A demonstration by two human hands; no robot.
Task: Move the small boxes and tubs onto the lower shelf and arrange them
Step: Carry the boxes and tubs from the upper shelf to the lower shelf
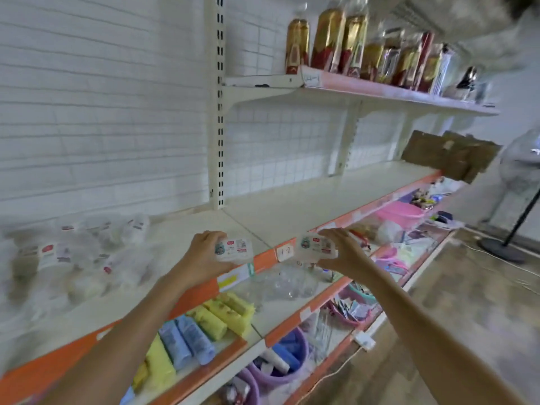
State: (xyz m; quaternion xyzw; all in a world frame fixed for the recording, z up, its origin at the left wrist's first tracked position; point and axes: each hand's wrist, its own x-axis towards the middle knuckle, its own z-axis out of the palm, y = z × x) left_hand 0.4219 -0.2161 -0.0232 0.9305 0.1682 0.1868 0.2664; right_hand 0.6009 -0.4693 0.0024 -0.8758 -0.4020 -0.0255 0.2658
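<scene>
My left hand [204,255] grips a small white tub [235,250] with a printed label, held just above the orange front edge of the white shelf [306,206]. My right hand [340,251] grips a second small white tub [315,248] of the same kind, level with the first and a little to its right. Several more clear tubs with red-and-white labels [79,252] lie blurred in a cluster on the left part of the same shelf. The right stretch of that shelf is bare.
The lower shelf [280,314] holds yellow and blue rolled packs [204,325] and clear plastic containers [286,283]. Gold-and-red bottles [350,45] line the top shelf. A brown cardboard piece [450,154] rests at the far right. A fan stand [505,249] stands on the floor.
</scene>
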